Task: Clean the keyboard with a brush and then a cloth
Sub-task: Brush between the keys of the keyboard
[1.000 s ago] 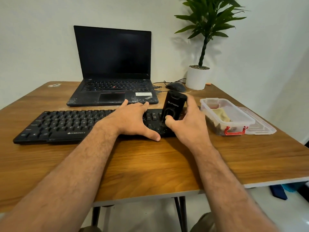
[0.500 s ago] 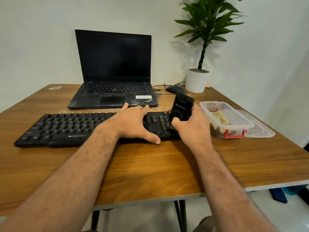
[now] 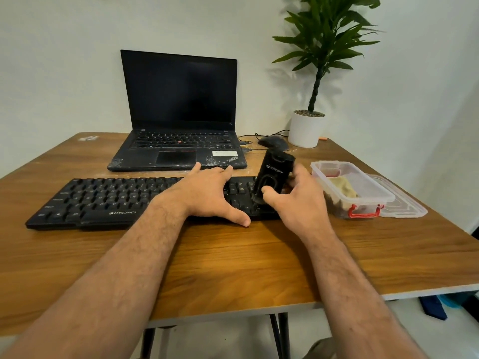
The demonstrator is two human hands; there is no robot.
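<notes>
A black keyboard [image 3: 103, 198] lies across the wooden table [image 3: 233, 268]. My left hand [image 3: 207, 195] rests flat on its right-middle keys, fingers spread, thumb at the front edge. My right hand [image 3: 295, 203] grips a black block-shaped brush tool [image 3: 276, 174], held tilted with its lower end on the keyboard's right end. The bristles are hidden. A yellowish cloth [image 3: 342, 186] lies inside a clear plastic box [image 3: 368, 200] to the right of the keyboard.
An open black laptop [image 3: 178, 141] stands behind the keyboard. A black mouse [image 3: 273, 142] and a potted plant [image 3: 307, 128] sit at the back right. The box's clear lid [image 3: 404, 206] lies beside the box, near the table's right edge.
My right hand has shifted the brush tool over the keyboard's right end, first farther away, then back nearer and more upright. My left hand stays on the keys.
</notes>
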